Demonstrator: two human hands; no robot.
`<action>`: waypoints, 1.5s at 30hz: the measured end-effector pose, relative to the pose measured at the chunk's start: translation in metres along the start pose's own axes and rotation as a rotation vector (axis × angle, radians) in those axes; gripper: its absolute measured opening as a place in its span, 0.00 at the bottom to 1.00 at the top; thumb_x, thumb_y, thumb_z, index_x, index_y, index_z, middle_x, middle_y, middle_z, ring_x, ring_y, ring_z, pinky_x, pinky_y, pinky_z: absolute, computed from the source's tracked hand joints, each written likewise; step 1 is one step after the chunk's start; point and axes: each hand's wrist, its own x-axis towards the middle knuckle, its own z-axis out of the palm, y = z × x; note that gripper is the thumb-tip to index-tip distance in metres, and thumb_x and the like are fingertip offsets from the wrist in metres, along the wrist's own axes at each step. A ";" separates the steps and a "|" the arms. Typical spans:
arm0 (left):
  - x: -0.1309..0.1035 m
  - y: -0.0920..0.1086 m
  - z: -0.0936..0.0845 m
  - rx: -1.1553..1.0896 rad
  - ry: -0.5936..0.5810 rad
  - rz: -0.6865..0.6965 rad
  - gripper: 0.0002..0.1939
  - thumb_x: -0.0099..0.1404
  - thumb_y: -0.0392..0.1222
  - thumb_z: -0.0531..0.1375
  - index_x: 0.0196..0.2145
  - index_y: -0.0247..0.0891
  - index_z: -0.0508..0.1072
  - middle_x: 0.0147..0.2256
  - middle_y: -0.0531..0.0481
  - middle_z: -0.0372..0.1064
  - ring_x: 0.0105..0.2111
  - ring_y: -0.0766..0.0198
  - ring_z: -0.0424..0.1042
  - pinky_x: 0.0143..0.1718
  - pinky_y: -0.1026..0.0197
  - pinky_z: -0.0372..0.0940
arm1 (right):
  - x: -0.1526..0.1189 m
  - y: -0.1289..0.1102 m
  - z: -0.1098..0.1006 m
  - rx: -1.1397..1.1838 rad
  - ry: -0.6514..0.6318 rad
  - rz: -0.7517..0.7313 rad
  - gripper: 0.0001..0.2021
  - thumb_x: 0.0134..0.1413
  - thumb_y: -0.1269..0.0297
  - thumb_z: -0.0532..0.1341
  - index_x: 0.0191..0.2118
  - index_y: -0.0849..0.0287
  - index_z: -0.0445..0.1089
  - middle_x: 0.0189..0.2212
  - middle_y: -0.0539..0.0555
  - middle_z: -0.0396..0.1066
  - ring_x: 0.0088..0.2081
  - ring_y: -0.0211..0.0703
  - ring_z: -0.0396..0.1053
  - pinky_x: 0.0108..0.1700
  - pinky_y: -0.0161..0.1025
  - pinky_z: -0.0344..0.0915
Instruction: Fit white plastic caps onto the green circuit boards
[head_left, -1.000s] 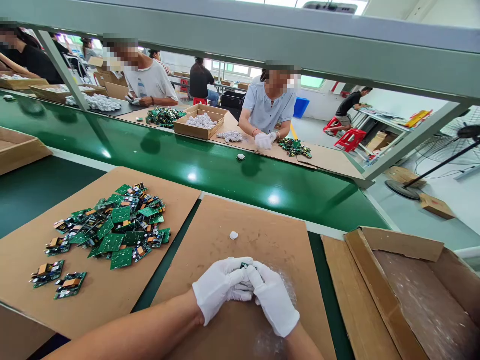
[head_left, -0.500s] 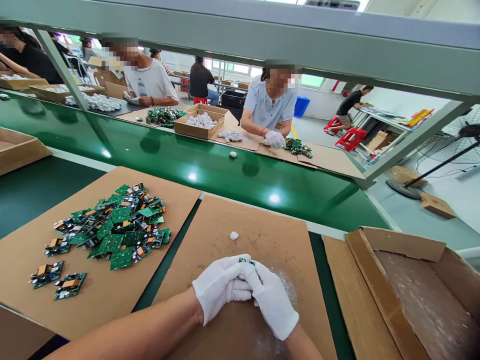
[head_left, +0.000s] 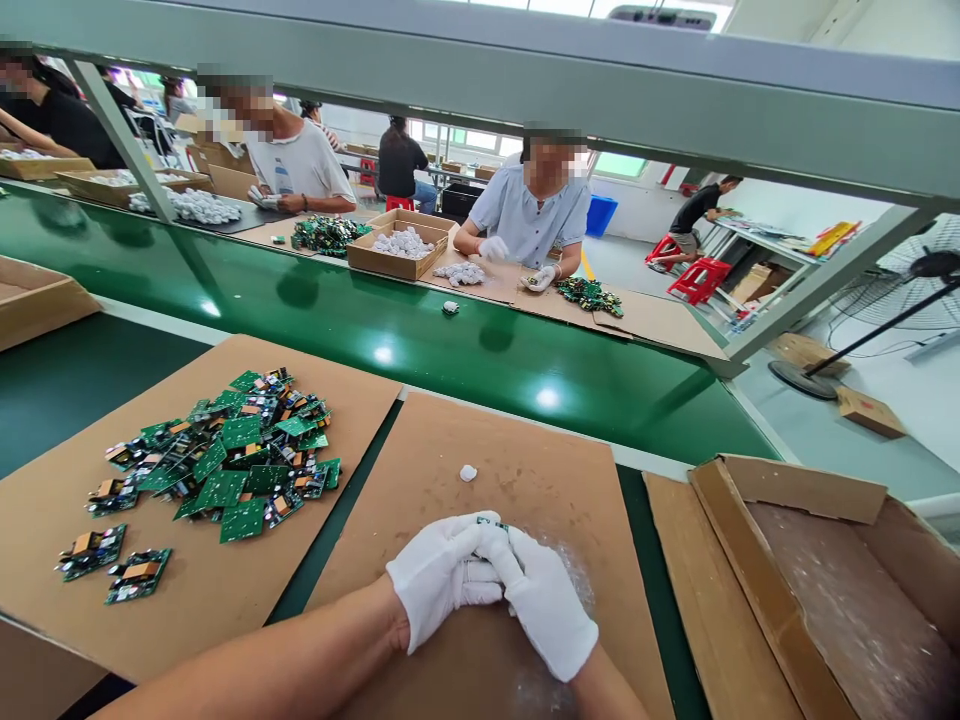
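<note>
My left hand and my right hand, both in white gloves, are closed together around a small green circuit board. Only the board's top edge shows between the fingertips; the gloves hide the rest. Under them lies a brown cardboard sheet. A small white piece rests on that sheet just beyond my hands. Clear plastic film lies beside my right hand. On the left cardboard sheet is a heap of green circuit boards, with two more boards set apart in front.
A green conveyor belt runs across beyond my sheet, carrying a small white-topped piece. An open cardboard box stands at right. Co-workers sit opposite, one in a light blue shirt. A metal beam crosses overhead.
My hands stay almost still around the board. The white-topped piece on the belt has shifted slightly left. Opposite, the co-worker in light blue has moved their gloved hands apart.
</note>
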 end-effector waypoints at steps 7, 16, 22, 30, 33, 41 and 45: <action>0.001 0.001 0.002 0.050 0.033 0.011 0.12 0.54 0.43 0.61 0.32 0.35 0.64 0.25 0.52 0.64 0.24 0.69 0.67 0.29 0.65 0.60 | 0.001 0.003 0.001 -0.028 0.021 -0.017 0.19 0.53 0.48 0.50 0.34 0.54 0.71 0.24 0.51 0.72 0.26 0.41 0.67 0.31 0.35 0.64; 0.001 -0.003 0.000 0.063 0.018 0.030 0.14 0.57 0.45 0.59 0.39 0.35 0.66 0.33 0.46 0.68 0.29 0.66 0.70 0.32 0.63 0.63 | 0.002 0.005 0.000 -0.052 0.027 -0.004 0.19 0.52 0.50 0.52 0.42 0.57 0.69 0.30 0.53 0.73 0.29 0.42 0.69 0.31 0.35 0.65; 0.000 -0.004 0.000 0.071 0.045 0.056 0.17 0.57 0.44 0.59 0.43 0.35 0.64 0.38 0.42 0.69 0.32 0.64 0.70 0.34 0.60 0.64 | 0.002 0.002 0.002 -0.056 0.036 -0.025 0.16 0.51 0.56 0.54 0.43 0.57 0.69 0.36 0.55 0.73 0.39 0.46 0.68 0.42 0.39 0.63; 0.002 -0.007 -0.004 0.098 0.010 0.045 0.15 0.58 0.45 0.57 0.41 0.34 0.66 0.32 0.45 0.69 0.31 0.64 0.71 0.35 0.61 0.63 | 0.002 0.008 -0.001 0.020 -0.050 0.013 0.21 0.55 0.49 0.48 0.42 0.58 0.69 0.31 0.54 0.71 0.23 0.37 0.65 0.19 0.31 0.61; 0.002 -0.006 -0.004 0.100 0.025 0.027 0.16 0.57 0.44 0.58 0.43 0.35 0.66 0.32 0.45 0.69 0.30 0.65 0.70 0.35 0.62 0.62 | 0.003 0.013 -0.001 0.087 -0.056 0.019 0.20 0.55 0.49 0.49 0.41 0.58 0.69 0.30 0.54 0.70 0.23 0.36 0.63 0.17 0.29 0.59; 0.000 0.002 0.003 0.127 -0.009 -0.022 0.15 0.57 0.48 0.57 0.37 0.32 0.67 0.31 0.44 0.67 0.29 0.66 0.68 0.32 0.63 0.60 | 0.002 0.014 -0.003 0.214 -0.085 -0.020 0.19 0.55 0.50 0.50 0.42 0.57 0.69 0.30 0.51 0.70 0.20 0.31 0.60 0.15 0.27 0.58; -0.003 0.002 0.003 0.164 -0.133 0.035 0.10 0.57 0.44 0.58 0.30 0.34 0.64 0.26 0.51 0.61 0.23 0.72 0.64 0.28 0.67 0.58 | 0.003 0.013 -0.006 0.422 -0.141 -0.039 0.23 0.55 0.47 0.47 0.38 0.60 0.70 0.26 0.52 0.70 0.18 0.31 0.63 0.15 0.27 0.59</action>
